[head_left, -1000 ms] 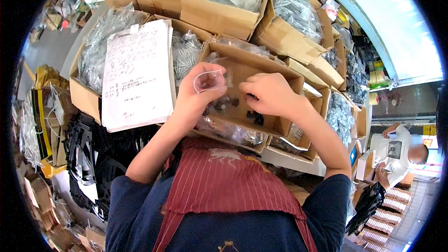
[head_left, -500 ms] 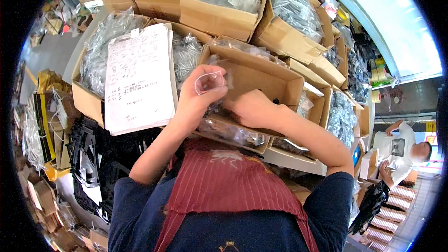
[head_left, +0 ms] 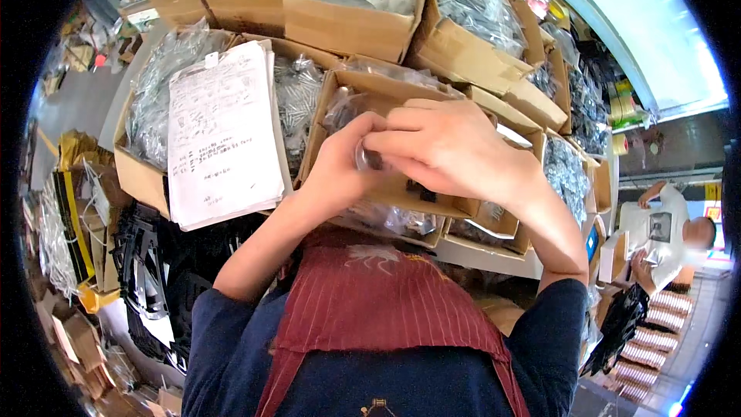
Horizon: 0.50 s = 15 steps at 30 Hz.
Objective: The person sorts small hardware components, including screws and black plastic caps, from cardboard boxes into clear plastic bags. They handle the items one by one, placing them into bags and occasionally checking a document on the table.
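My left hand point(head_left: 337, 164) is closed round a small clear plastic bag point(head_left: 367, 157), whose open mouth faces up. Against that mouth, the fingers of my right hand point(head_left: 463, 143) are bent and drawn together; whatever they hold is hidden. Both hands are over an open cardboard box point(head_left: 409, 93) that contains bagged parts point(head_left: 341, 108) at its left end and some small dark pieces point(head_left: 421, 191) near its front.
A stack of written sheets point(head_left: 220, 135) lies on the boxes at left. Cardboard boxes point(head_left: 343, 27) of bagged metal parts crowd the back and right. Black plastic parts point(head_left: 147, 270) are at lower left. Another person point(head_left: 660, 235) is at far right.
My right hand has come up out of the box and moved to the bag's mouth. My left hand still holds the bag, now partly covered by the right fingers.
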Each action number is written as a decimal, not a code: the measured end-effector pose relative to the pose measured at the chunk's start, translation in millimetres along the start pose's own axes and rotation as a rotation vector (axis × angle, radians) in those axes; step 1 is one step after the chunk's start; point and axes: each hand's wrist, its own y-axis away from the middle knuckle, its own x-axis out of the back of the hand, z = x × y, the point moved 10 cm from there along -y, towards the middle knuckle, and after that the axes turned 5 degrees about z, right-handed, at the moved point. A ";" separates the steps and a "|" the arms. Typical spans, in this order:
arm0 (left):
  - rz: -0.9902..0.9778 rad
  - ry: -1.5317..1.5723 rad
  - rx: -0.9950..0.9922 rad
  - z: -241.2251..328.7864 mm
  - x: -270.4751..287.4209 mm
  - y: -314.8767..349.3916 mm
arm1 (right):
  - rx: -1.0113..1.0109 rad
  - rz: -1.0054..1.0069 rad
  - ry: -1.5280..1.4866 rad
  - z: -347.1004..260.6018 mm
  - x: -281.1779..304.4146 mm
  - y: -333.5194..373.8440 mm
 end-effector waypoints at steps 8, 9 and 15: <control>-0.056 0.313 0.056 6.3 -12.6 -0.8 | -0.207 0.157 -0.360 24.2 32.6 12.6; -0.068 0.365 0.058 9.6 -12.9 -1.3 | -0.178 0.218 -0.348 29.4 37.1 16.0; 0.102 0.469 0.047 -0.2 19.5 -5.3 | -0.353 -0.317 0.031 56.1 -47.0 75.0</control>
